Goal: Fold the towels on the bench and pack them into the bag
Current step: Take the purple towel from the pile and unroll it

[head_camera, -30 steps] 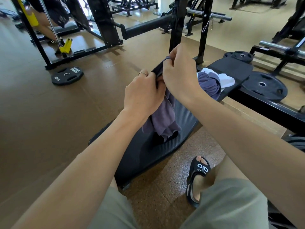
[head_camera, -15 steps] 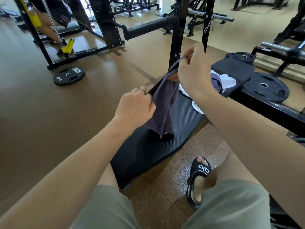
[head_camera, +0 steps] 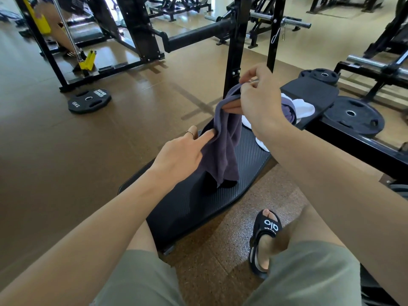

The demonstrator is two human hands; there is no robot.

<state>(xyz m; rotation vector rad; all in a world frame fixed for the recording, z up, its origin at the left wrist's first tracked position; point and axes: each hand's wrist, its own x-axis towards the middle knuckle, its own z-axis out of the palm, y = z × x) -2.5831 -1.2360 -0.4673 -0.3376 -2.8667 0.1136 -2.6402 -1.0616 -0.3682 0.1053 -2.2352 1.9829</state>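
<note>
We see the purple terry towel [head_camera: 223, 149] hanging between our left hand [head_camera: 180, 156] and right hand [head_camera: 257, 102] above the black ribbed padded bench [head_camera: 198, 204], more crumpled white and purple towels [head_camera: 295, 109] lying beyond the right hand.

Around us spreads a glossy brown gym floor [head_camera: 55, 151], speckled near our feet, with a 15KG weight plate [head_camera: 89, 100] lying at left, black rack frames [head_camera: 141, 38] beyond, and larger plates [head_camera: 353, 115] at right.
</note>
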